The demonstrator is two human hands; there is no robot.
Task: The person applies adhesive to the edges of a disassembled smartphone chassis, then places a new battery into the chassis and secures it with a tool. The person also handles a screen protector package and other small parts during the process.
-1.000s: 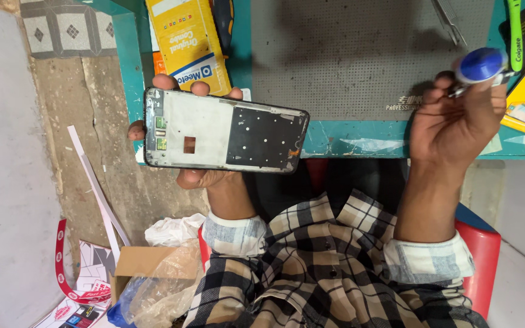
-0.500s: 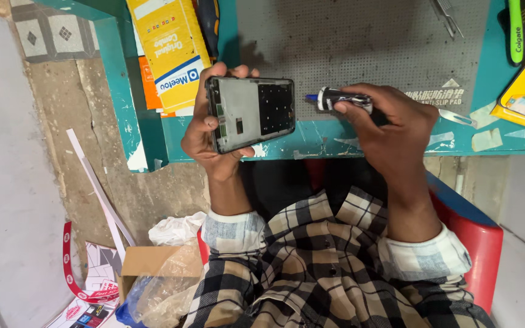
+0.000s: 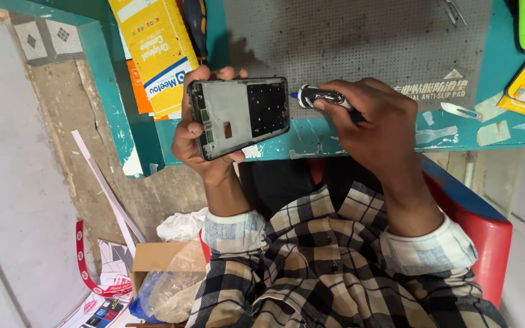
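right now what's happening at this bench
A person in a checked shirt sits at a teal workbench. Their left hand holds an opened phone frame over the bench edge, bare inner side up. Their right hand grips a small blue-tipped tube, its nozzle at the frame's edge. A yellow box lies beside a grey anti-slip mat.

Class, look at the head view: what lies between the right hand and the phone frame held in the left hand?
Only the tip of the glue tube that the right hand grips, its nozzle at the phone frame edge.
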